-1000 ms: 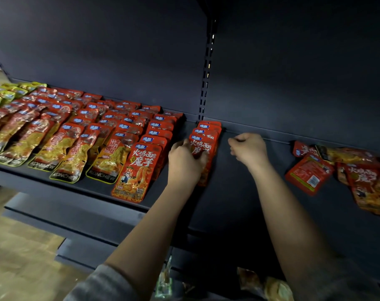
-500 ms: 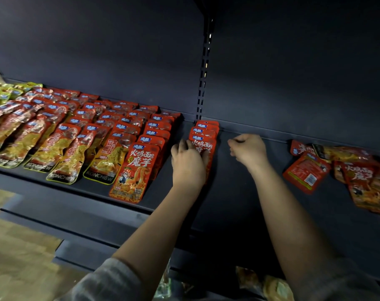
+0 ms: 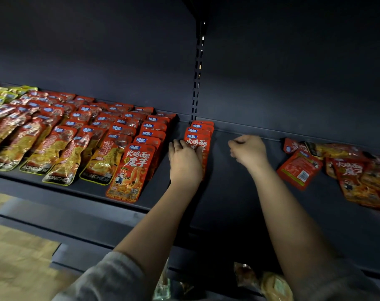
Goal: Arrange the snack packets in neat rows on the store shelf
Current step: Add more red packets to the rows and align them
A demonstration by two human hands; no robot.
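Red snack packets lie in overlapping rows [image 3: 128, 131] across the left half of the dark shelf [image 3: 228, 198]. A short new row of red packets [image 3: 198, 132] runs back to the upright post. My left hand [image 3: 184, 161] lies flat on the front packet of that row, fingers straight, covering its lower part. My right hand [image 3: 248, 151] hovers just right of the row, fingers curled, holding nothing I can see. A loose heap of red packets [image 3: 345, 170] lies at the right end of the shelf.
Yellow-green packets [image 3: 4, 94] sit at the far left back. A slotted upright post [image 3: 197, 70] divides the back panel. Lower shelves jut out below, with wrapped goods [image 3: 262, 281] near the bottom edge. Tan floor shows at the lower left.
My left hand has gone from curled over the front packet to lying flat on it, and sits slightly further left. My right hand has stayed curled in about the same place.
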